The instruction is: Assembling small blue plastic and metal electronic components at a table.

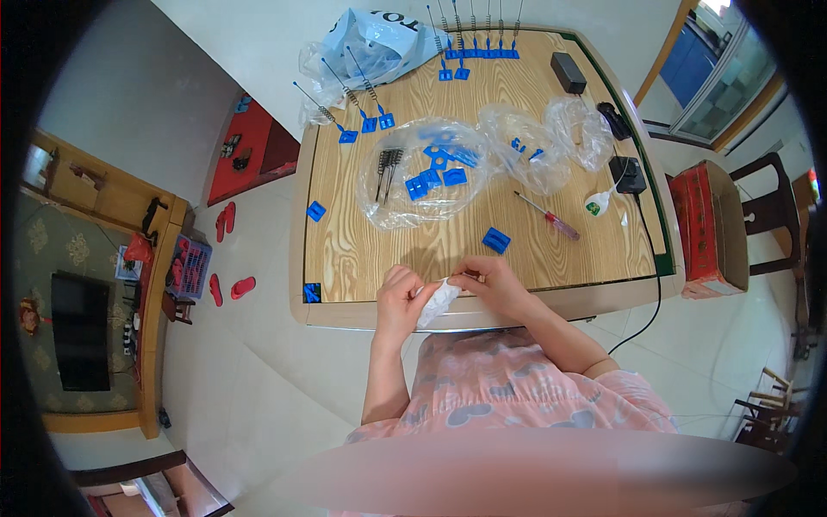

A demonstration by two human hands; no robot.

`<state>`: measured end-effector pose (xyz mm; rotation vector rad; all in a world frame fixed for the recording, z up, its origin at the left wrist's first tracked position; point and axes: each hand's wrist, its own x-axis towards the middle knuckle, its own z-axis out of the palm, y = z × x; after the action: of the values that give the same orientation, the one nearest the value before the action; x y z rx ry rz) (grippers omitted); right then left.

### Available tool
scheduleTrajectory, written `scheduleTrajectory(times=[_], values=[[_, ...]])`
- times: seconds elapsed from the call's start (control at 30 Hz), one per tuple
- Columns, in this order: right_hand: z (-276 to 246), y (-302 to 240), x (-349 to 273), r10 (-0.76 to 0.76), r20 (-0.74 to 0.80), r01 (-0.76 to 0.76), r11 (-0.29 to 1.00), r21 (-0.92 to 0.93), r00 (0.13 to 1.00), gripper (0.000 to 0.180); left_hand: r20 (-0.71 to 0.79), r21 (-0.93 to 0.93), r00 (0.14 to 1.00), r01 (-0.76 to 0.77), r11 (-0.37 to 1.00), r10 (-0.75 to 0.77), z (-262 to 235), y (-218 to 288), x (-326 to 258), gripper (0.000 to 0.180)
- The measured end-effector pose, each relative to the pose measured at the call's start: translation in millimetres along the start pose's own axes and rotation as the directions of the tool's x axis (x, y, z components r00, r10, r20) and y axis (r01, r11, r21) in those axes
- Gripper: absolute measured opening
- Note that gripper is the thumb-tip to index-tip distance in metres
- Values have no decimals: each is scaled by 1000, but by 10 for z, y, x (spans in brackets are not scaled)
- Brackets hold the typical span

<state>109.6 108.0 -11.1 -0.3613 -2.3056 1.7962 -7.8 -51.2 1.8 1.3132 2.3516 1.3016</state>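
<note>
At the table's near edge, my left hand (401, 300) and my right hand (489, 283) are closed, thumbs and fingers pinching the top of a crumpled white piece (438, 305). Whether it is tissue or a thin bag I cannot tell. It hangs below my fingertips, mostly beside the left hand. Beyond my right hand lies a loose blue plastic block (496, 240). Further off, a screwdriver (551, 217) with a clear red handle rests on the wood. A clear plastic bag (388, 215) lies spread beneath black springs (388, 168) and several blue plastic parts (418, 186).
Spring-stemmed blue pieces stand at the far left (369, 124) and along the back edge (475, 52). A light blue bag (370, 43) sits behind. At right are clear bags (527, 164), a black box (568, 73), and an adapter with a cable (628, 175). A red carton (702, 228) stands beside the table.
</note>
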Motion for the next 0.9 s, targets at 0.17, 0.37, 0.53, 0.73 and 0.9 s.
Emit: scheduleTrajectory(times=[0.17, 0.37, 0.53, 0.73, 0.9], values=[[9, -6, 5, -65, -46, 72, 984, 165, 997, 8, -50, -99, 994, -102, 990, 98, -35, -33, 11, 17], [3, 28, 45, 84, 8, -84, 996, 22, 996, 7, -52, -58, 997, -53, 997, 50, -87, -13, -7, 17], [-2, 136, 247, 173, 0, -142, 806, 575, 985, 25, -209, -41, 977, 38, 998, -46, -227, -221, 121, 14], [-91, 43, 292, 186, 132, -209, 494, 844, 974, 32, -260, 114, 965, 4, 993, 26, -335, -389, 194, 7], [-57, 89, 311, 159, 80, -156, 553, 818, 984, 28, -241, 95, 971, 28, 995, -4, -303, -408, 132, 5]])
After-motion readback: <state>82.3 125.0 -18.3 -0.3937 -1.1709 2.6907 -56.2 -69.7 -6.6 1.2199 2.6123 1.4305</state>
